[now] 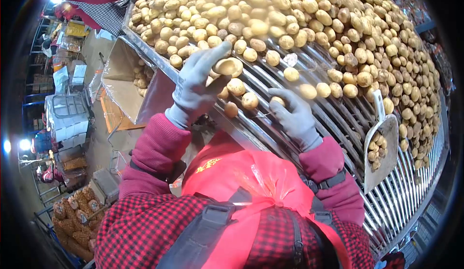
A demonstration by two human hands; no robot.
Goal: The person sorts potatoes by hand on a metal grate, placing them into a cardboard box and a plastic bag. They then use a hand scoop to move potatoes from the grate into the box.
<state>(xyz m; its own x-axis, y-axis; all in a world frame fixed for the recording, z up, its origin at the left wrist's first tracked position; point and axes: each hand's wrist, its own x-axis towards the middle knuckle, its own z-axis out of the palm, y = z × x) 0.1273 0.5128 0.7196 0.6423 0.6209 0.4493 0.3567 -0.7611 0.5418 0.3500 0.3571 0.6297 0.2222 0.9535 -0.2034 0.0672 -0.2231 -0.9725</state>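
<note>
Currently L hand [192,79] has a potato [228,67] in a part-open grip, R hand [297,118] curled w/ 2nd potato [277,100].

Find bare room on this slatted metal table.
Bare silvery metal slats show between your grey-gloved right hand and the white scoop holding small potatoes, and on its near side. Heaped round tan potatoes crowd the far side.

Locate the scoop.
Head view, right side: the scoop lies on the slatted rack, to the right of the right hand, beside the potato heap.
</note>
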